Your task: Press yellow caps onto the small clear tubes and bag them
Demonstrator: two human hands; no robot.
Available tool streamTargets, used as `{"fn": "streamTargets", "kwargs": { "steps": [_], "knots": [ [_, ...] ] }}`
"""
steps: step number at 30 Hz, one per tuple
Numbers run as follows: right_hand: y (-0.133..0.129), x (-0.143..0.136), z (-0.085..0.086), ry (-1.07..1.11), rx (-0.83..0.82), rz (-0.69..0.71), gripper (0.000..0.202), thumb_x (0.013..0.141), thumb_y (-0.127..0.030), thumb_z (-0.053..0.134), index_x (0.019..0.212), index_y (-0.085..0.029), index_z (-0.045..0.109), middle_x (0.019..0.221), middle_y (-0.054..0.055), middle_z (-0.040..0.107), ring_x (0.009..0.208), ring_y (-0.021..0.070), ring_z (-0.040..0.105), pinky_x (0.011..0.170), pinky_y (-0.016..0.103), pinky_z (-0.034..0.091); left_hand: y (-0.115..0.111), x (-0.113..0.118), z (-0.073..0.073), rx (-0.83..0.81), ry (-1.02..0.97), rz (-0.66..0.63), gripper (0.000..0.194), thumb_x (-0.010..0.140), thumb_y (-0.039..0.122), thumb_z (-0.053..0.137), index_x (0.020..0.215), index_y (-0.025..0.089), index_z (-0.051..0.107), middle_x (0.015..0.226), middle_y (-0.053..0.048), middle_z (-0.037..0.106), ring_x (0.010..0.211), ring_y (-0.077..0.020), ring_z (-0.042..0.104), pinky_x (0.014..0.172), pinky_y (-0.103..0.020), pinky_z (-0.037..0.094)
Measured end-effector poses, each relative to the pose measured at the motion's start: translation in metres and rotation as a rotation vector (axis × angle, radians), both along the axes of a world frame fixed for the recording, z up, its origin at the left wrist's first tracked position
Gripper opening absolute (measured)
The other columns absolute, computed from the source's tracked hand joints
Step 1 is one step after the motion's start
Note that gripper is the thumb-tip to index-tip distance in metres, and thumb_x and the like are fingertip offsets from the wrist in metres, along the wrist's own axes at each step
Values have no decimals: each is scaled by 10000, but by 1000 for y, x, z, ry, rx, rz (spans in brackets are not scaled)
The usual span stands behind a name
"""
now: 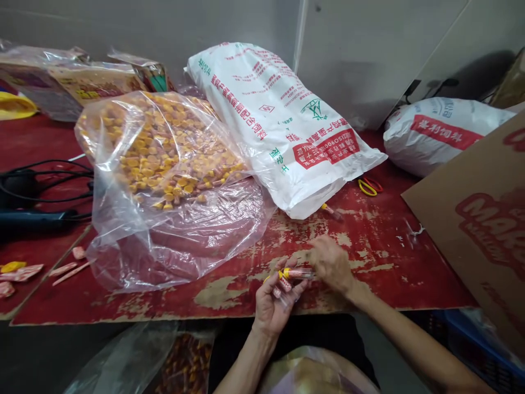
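Observation:
My left hand [273,306] is near the table's front edge, palm up, its fingers curled round several small clear tubes [298,273] with yellow caps and pink-and-white contents. Close on its right, my right hand [330,264] is blurred, by the tubes' clear ends; its fingertips are smeared and whatever they may hold cannot be made out. Behind my hands, a large clear plastic bag [176,148] full of yellow-capped pieces lies on the worn red table [221,293]. One more yellow-capped tube [331,212] lies by the white printed sack [270,120].
Yellow-and-red scissors [368,187] lie right of the sack. A cardboard box [479,219] and a second white sack [443,128] stand right. Black cables [49,178] and wrapped pieces [24,272] are left. Wrapped packages [98,82] line the back; a bag of pieces [186,364] sits below the table.

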State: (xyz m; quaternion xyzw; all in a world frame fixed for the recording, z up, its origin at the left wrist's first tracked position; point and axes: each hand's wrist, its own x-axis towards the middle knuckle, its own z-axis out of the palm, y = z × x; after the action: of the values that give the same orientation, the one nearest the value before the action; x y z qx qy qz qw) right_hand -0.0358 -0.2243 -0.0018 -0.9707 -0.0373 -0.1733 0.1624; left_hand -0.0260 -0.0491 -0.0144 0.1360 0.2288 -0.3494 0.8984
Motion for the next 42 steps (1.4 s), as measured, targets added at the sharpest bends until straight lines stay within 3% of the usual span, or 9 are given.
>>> {"fn": "streamTargets", "kwargs": {
  "steps": [3,6,10,15,18,21,28,35,42],
  "knots": [
    [-54,45,1,-10,-152,-406,299,942,-314,405,1126,-135,558,1096,141,504,955,259,484,768,346,408,2,-3,-1,-35,-44,-30,297,776,144,592,1063,166,663,981,-110,675,849,-217,650,813,-402,541],
    [-89,78,-6,208,-257,-523,298,936,-326,435,1100,-111,559,1140,178,479,996,302,461,799,387,384,5,-6,-4,-112,-63,-40,288,763,147,610,1044,161,672,961,-110,671,883,-213,649,899,-423,507],
    [-94,79,-12,317,-247,-411,220,942,-261,424,1042,-119,559,1100,149,523,969,250,498,766,310,368,10,-8,-11,-141,-83,-43,203,747,173,627,933,130,698,969,-129,679,1072,-311,602,1025,-543,394],
    [-89,41,13,492,-229,-151,237,947,-353,442,1065,-176,548,845,41,625,768,186,576,598,239,309,14,-7,-15,-106,-137,-73,224,771,237,609,939,115,692,964,-126,685,968,-316,646,968,-558,440],
    [-83,26,32,704,-418,-16,247,936,-383,462,981,-182,598,818,67,660,756,211,615,559,244,276,14,-6,-14,-73,-175,-123,251,783,261,597,976,122,675,1017,-128,670,893,-294,663,887,-544,494],
    [-71,22,41,827,-582,54,200,904,-281,496,925,-143,640,852,136,677,786,234,642,565,251,299,14,-6,-12,-54,-192,-156,275,785,263,592,1009,118,658,1044,-133,652,878,-283,661,844,-521,518],
    [-54,40,43,875,-667,224,191,817,-93,482,851,-90,670,798,175,680,762,271,660,536,277,330,12,0,-9,-53,-165,-177,276,761,260,612,998,123,642,1015,-117,635,883,-268,649,828,-471,529],
    [-61,46,25,950,-688,186,230,828,-99,449,963,-96,636,770,152,680,735,264,662,517,272,334,7,11,-7,-68,-90,-199,476,743,236,595,1207,138,555,1033,-129,632,895,-275,648,901,-543,480],
    [-53,50,43,1010,-704,220,197,811,-64,472,887,-103,649,787,144,671,763,250,645,551,261,326,2,13,-8,-76,-87,-208,475,752,223,581,1216,128,546,1011,-128,640,874,-275,654,898,-552,477]
  ]
}}
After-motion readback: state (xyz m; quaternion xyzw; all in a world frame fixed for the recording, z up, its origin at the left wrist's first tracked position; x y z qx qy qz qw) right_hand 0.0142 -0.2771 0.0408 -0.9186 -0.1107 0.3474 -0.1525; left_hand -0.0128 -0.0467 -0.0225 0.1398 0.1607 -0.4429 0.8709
